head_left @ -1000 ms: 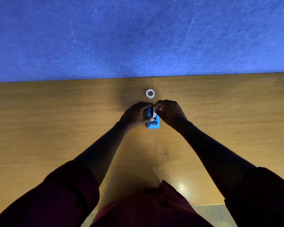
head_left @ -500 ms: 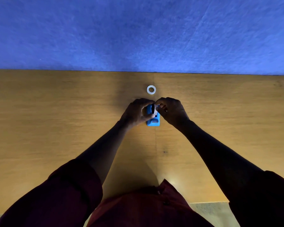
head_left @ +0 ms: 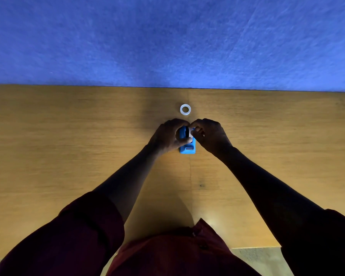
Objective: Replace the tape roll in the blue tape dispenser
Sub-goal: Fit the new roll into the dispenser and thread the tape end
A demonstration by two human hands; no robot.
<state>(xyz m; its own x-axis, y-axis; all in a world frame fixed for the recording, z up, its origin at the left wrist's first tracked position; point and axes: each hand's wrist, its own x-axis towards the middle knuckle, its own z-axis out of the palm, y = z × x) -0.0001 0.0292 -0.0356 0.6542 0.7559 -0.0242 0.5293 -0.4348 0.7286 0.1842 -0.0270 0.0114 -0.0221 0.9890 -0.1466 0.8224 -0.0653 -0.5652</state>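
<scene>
The blue tape dispenser stands on the wooden table at the centre. My left hand wraps around its left side and grips it. My right hand pinches a small white roll of tape at the top of the dispenser's slot, fingers closed on it. Most of that roll is hidden by my fingers. A second white ring, a tape roll, lies flat on the table just beyond my hands, untouched.
A blue felt wall rises straight behind the table's far edge. The table's near edge runs by my torso, with a pale floor strip below right. My dark red sleeves cover both forearms near the camera.
Both hands stay on the dispenser with only small finger shifts. The camera has tilted a little, so the table's far edge looks more level.
</scene>
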